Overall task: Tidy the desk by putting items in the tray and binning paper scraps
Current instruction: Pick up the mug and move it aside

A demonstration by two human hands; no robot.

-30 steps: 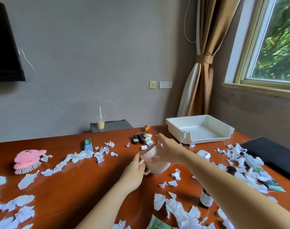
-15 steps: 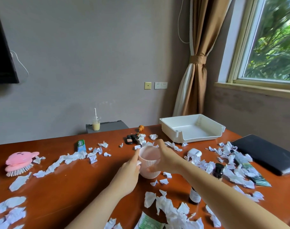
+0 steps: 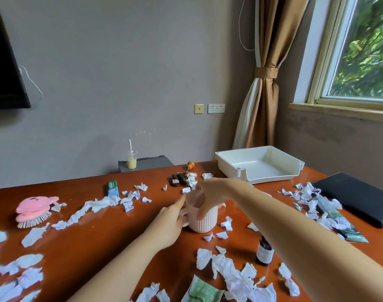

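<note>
1. Now the pink ribbed mug [image 3: 204, 223] stands upright on the surface [image 3: 88, 247].
2. Both hands clasp it: left hand [image 3: 171, 219] at the handle [image 3: 185, 216], right hand [image 3: 210, 197] from above.
3. Probably rigid and breakable; the handle gives the surest hold.

Glossy wooden desk [image 3: 81, 245], ribbed matt mug [image 3: 204, 221], smooth plastic tray [image 3: 271, 178], crumpled paper scraps [image 3: 236, 277]

grey wall [image 3: 125, 73], tied brown curtain [image 3: 265, 88]

I count one pink cup [image 3: 204, 221], one white tray [image 3: 262, 168], one pink brush [image 3: 34, 209], one gum pack [image 3: 112, 188], one small bottle [image 3: 264, 252], one drink with a straw [image 3: 131, 160], one bunch of keys [image 3: 178, 179] and one tube [image 3: 332, 214]. The paper bits [image 3: 236, 277] are too many to count.
</note>
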